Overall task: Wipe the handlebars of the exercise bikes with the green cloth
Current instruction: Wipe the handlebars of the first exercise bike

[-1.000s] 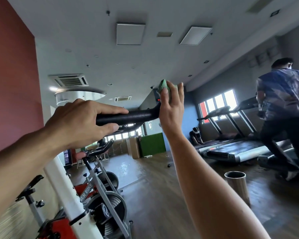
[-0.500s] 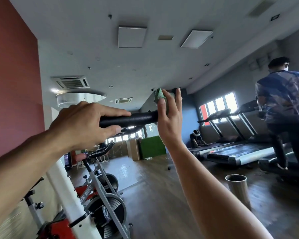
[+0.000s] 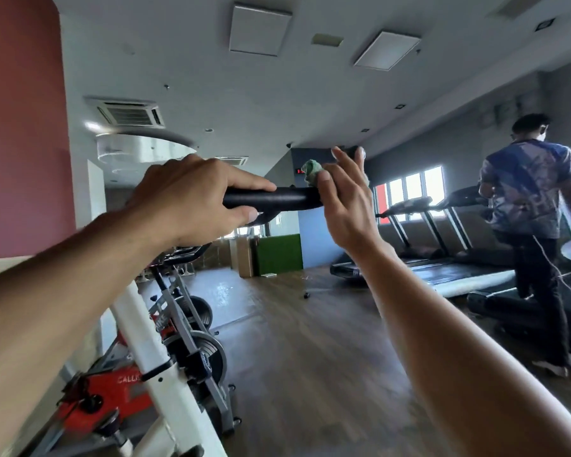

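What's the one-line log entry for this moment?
step: wiping handlebar | left hand: gripping handlebar | right hand: pressing cloth on bar's upturned end | bike frame: below

green cloth (image 3: 311,172): mostly hidden behind right hand (image 3: 345,206), only a bunched corner shows above the thumb. handlebar (image 3: 271,198): near end covered by left hand (image 3: 192,199), far end behind the right hand. Red bike frame (image 3: 119,387) below the handlebar is blurred, lettering cut off.
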